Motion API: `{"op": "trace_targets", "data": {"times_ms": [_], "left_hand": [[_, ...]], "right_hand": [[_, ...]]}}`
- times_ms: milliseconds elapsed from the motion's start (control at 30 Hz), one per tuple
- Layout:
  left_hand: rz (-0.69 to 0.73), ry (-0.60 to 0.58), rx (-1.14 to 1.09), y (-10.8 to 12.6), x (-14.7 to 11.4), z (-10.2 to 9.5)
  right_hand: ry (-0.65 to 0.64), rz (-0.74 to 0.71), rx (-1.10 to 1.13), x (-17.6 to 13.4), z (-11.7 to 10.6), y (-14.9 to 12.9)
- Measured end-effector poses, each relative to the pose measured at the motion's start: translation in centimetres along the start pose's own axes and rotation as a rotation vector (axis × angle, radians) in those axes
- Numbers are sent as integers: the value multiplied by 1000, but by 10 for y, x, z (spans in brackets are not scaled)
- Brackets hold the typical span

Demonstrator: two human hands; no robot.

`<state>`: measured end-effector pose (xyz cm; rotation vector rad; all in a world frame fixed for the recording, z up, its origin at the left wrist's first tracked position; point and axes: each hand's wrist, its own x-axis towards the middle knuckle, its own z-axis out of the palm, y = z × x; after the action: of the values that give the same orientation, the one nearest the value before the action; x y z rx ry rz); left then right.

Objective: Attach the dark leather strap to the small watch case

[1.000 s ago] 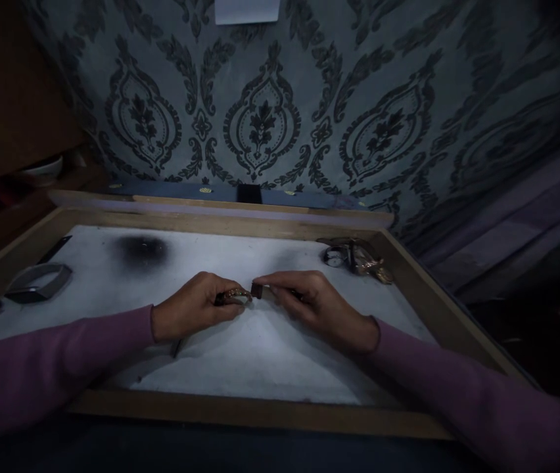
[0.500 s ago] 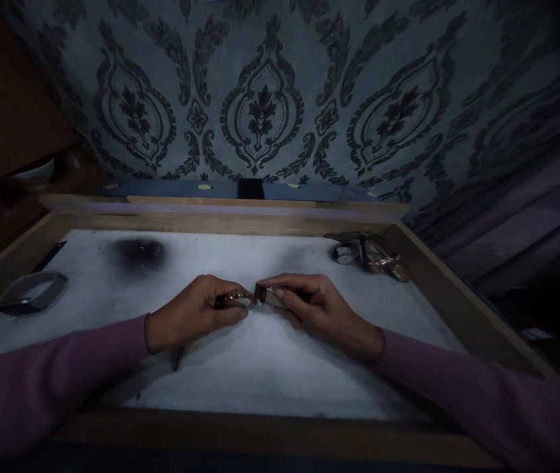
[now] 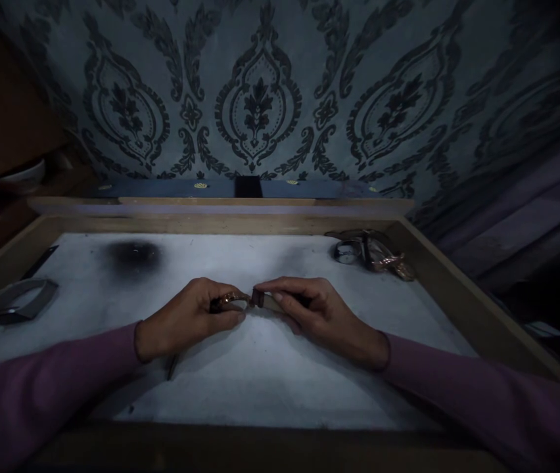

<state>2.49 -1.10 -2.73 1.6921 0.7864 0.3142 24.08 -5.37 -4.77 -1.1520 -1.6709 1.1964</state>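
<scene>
My left hand (image 3: 188, 318) is closed, with a shiny gold-coloured wristband (image 3: 233, 297) pinched between thumb and fingers; whether it carries a watch face I cannot tell. My right hand (image 3: 317, 315) is closed on a small flat tool (image 3: 271, 303) with a pale handle and a dark, block-like end. That dark end meets the wristband's right edge, or lies very close to it. Both hands are over the white surface (image 3: 260, 387) of a shallow wooden-rimmed tray. Beneath my left wrist, a thin dark stick-like thing (image 3: 172, 366) partly shows.
Several wristwatches (image 3: 373, 253) lie heaped in the back right corner. A grey angular band (image 3: 21, 301) lies at the left, near a dark strip (image 3: 42, 261). The wooden rim (image 3: 221, 225) encloses the surface. Patterned wallpaper (image 3: 260, 98) rises behind. A dark smudge (image 3: 135, 256) marks the back left.
The view has shifted slightly, so the tray's front edge sits a little lower. The dark end of the tool is slightly nearer the wristband. Both grips stay the same.
</scene>
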Motion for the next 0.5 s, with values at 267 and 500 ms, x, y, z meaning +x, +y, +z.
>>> {"op": "trace_targets", "data": {"times_ms": [267, 500], "left_hand": [[-5, 4, 24, 2, 0, 0], [7, 7, 41, -1, 0, -1]], "right_hand": [[17, -18, -25, -1, 2, 0], [22, -29, -52, -1, 3, -1]]}}
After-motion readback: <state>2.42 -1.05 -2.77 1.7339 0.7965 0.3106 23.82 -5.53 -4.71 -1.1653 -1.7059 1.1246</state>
